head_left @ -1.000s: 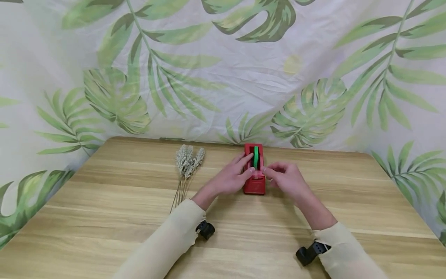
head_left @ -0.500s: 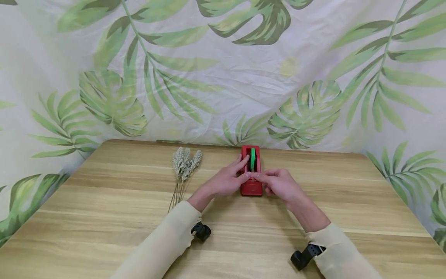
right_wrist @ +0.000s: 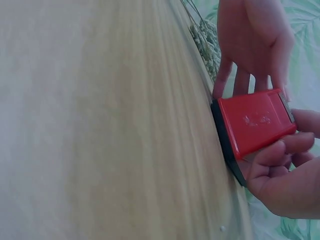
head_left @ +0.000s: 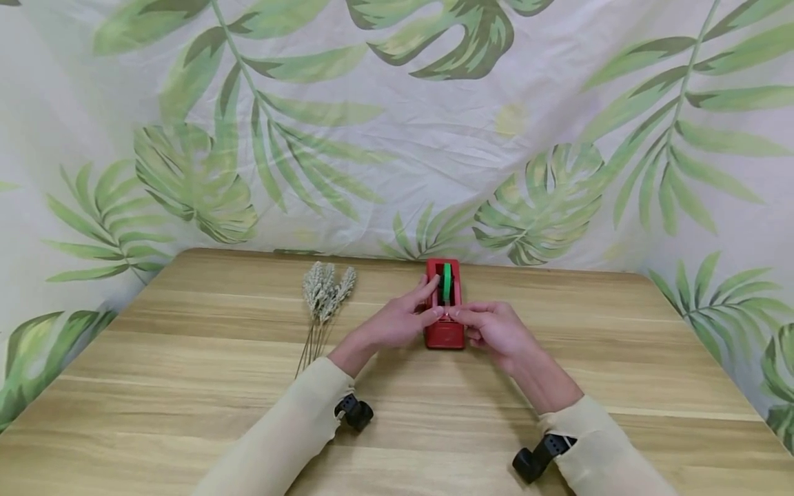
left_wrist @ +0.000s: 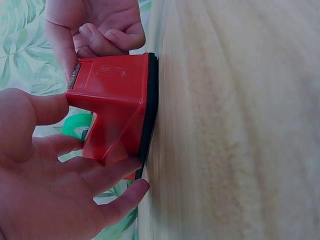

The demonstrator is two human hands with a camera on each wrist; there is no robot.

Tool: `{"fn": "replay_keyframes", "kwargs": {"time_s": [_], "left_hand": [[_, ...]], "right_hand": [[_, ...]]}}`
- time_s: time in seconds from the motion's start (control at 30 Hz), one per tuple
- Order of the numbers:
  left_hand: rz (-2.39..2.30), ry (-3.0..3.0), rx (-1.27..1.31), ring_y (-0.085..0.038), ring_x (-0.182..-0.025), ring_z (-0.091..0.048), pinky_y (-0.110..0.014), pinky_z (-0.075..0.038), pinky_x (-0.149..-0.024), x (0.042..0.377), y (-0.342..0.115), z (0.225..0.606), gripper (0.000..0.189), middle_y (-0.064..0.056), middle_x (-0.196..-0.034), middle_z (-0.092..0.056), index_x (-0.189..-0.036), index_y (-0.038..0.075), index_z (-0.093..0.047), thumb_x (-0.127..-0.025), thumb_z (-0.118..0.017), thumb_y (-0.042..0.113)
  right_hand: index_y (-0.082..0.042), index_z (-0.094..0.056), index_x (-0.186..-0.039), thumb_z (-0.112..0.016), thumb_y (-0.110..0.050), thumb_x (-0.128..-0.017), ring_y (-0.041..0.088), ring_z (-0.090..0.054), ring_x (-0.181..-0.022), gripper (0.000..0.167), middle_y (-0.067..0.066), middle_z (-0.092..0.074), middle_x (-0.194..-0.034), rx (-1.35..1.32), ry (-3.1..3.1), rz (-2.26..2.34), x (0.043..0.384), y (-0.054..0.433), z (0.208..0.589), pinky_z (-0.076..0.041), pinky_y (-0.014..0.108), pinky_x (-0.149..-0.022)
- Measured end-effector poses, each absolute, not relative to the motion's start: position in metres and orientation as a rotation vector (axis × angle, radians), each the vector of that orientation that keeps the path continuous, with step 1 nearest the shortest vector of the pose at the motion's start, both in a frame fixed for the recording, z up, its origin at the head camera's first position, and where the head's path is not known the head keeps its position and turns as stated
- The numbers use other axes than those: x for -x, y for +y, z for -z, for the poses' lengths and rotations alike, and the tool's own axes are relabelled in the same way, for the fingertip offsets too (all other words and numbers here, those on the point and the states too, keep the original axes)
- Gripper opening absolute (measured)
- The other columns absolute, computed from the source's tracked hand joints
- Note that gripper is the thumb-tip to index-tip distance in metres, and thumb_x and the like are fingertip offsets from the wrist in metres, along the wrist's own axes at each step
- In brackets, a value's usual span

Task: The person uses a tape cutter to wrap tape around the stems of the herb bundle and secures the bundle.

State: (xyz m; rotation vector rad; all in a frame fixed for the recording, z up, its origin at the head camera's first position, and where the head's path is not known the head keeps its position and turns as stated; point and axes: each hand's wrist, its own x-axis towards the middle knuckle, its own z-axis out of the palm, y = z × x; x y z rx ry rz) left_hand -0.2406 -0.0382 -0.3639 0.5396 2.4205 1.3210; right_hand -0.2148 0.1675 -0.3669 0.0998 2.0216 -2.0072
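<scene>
A red tape dispenser (head_left: 445, 336) with a black base stands on the wooden table, a green-rimmed tape roll (head_left: 447, 282) in its well. My left hand (head_left: 400, 322) lies along its left side: the fairly straight fingers touch the side wall, and the thumb is at the top by the toothed cutter (left_wrist: 73, 76). From the right, my right hand (head_left: 496, 331) reaches to the cutter, thumb and index finger pinching the clear tape end (head_left: 446, 314). Its other fingers (right_wrist: 272, 155) are curled beside the dispenser. The tape end is small and mostly hidden by the fingertips.
Left of the dispenser lies a bunch of dried grey-white flower stems (head_left: 322, 293). The wooden table (head_left: 217, 386) ends close behind the dispenser, where a leaf-patterned cloth (head_left: 428, 138) hangs. Each wrist carries a black camera strap (head_left: 356, 411).
My right hand has moved left, from the dispenser's right side to over the cutter, close to the left thumb. The left hand stays at the dispenser's side. The head view has shifted slightly.
</scene>
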Motion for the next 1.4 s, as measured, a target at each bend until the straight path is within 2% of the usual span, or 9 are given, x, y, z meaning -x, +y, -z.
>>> {"fn": "replay_keyframes", "kwargs": {"time_s": [0.23,0.7,0.8,0.97,1.1,1.23,1.4], "left_hand": [[-1.339,2.387,-0.574,-0.032,-0.165,-0.013,-0.053,-0.018,-0.134,0.242,-0.04,0.363,0.07,-0.005,-0.18,-0.005,-0.17,0.03,-0.019,-0.111,-0.055,0.035],[-1.403,2.357,-0.598,-0.032,-0.165,-0.015,-0.052,-0.016,-0.134,0.243,-0.043,0.363,0.073,-0.007,-0.18,-0.007,-0.171,0.025,-0.018,-0.11,-0.058,0.031],[-1.419,2.353,-0.588,-0.033,-0.164,-0.021,-0.053,-0.02,-0.133,0.243,-0.043,0.364,0.076,-0.005,-0.179,-0.009,-0.171,0.026,-0.016,-0.109,-0.06,0.03],[-1.431,2.347,-0.555,-0.034,-0.157,-0.039,-0.052,-0.03,-0.13,0.245,-0.042,0.366,0.078,-0.004,-0.179,-0.013,-0.171,0.028,-0.015,-0.109,-0.061,0.032],[-1.426,2.354,-0.544,-0.033,-0.155,-0.042,-0.051,-0.032,-0.129,0.245,-0.042,0.366,0.078,-0.002,-0.179,-0.014,-0.171,0.029,-0.015,-0.108,-0.061,0.032],[-1.427,2.355,-0.556,-0.033,-0.157,-0.039,-0.05,-0.029,-0.13,0.245,-0.042,0.366,0.077,0.0,-0.179,-0.014,-0.171,0.028,-0.017,-0.108,-0.062,0.031],[-1.452,2.344,-0.58,-0.034,-0.156,-0.04,-0.051,-0.029,-0.13,0.245,-0.041,0.367,0.077,-0.005,-0.179,-0.013,-0.171,0.025,-0.016,-0.108,-0.062,0.028]], "right_hand": [[0.011,-0.067,-0.133,-0.066,-0.009,-0.103,0.006,-0.057,-0.072,0.036,-0.01,-0.078,-0.088,-0.125,2.059,2.04,0.214,0.164,0.366,-0.045,0.022,-0.066],[0.008,-0.073,-0.124,-0.07,-0.016,-0.102,0.009,-0.056,-0.079,0.033,-0.01,-0.075,-0.088,-0.12,2.213,1.975,0.215,0.161,0.367,-0.047,0.023,-0.068],[0.007,-0.074,-0.124,-0.071,-0.018,-0.102,0.011,-0.055,-0.079,0.033,-0.009,-0.075,-0.089,-0.114,2.23,1.96,0.214,0.162,0.365,-0.047,0.024,-0.068],[0.005,-0.075,-0.124,-0.07,-0.02,-0.103,0.014,-0.055,-0.081,0.033,-0.009,-0.074,-0.091,-0.108,2.248,1.928,0.212,0.163,0.361,-0.047,0.024,-0.069],[0.006,-0.075,-0.122,-0.07,-0.02,-0.103,0.012,-0.051,-0.075,0.032,-0.009,-0.073,-0.088,-0.105,2.234,1.928,0.212,0.165,0.359,-0.045,0.024,-0.067],[0.007,-0.075,-0.119,-0.07,-0.018,-0.102,0.01,-0.045,-0.067,0.031,-0.01,-0.071,-0.083,-0.083,2.225,1.928,0.212,0.166,0.357,-0.041,0.024,-0.064],[0.009,-0.075,-0.116,-0.07,-0.015,-0.101,0.009,-0.04,-0.062,0.029,-0.01,-0.066,-0.077,-0.057,2.206,1.928,0.212,0.169,0.357,-0.035,0.023,-0.062]]}}
